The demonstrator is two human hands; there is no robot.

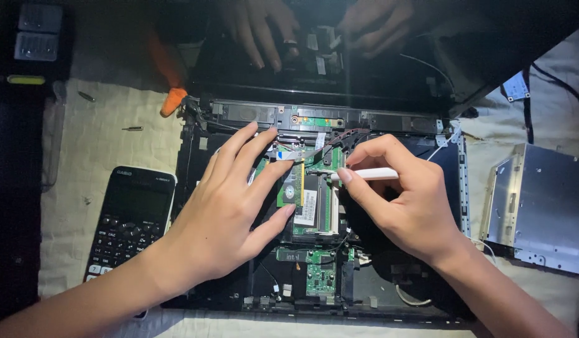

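Left hand (223,209) spread flat, fingers splayed and gripping nothing, steadying the memory card (308,203) at the middle of the opened laptop (377,294), right hand (405,200) pinching a white plastic tool (367,174) against its edge, calculator (131,219) beside the laptop's left edge.

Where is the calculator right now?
In the head view, the black calculator lies on the cloth at the lower left, just left of the opened laptop chassis and beside the left hand and forearm.
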